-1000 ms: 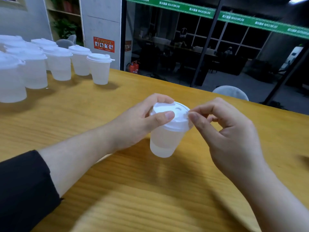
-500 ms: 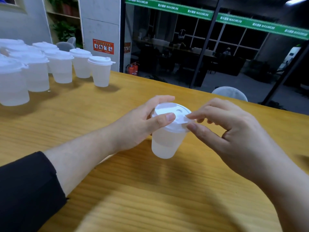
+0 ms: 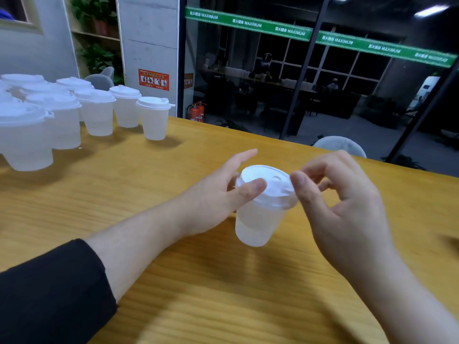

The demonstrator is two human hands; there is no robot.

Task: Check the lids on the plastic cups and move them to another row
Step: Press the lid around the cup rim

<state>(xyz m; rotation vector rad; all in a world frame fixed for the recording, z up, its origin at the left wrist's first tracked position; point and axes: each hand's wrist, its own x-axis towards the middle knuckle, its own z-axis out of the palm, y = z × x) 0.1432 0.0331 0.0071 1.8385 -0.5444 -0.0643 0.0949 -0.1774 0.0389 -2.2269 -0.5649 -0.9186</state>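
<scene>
Since the earlier frames, the left hand's forefinger had been lifted straight off the lid, while its thumb was kept pressed on the lid's near edge. Across the lower frame a wooden table was spread, and at upper left a cluster of lidded cups was stood in rows, well apart from the hands. At centre, one translucent plastic cup was held upright with a slight tilt, its long axis near vertical, apparently just above the table. It was lodged between the two hands, touched by both; the left hand was loosely spread with only the thumb seen on it. The right hand was curled, its thumb tip laid against the lid's right rim, where the next press was judged to fall. On the green banner at the top, "MAXIMUM" could be read repeatedly.
</scene>
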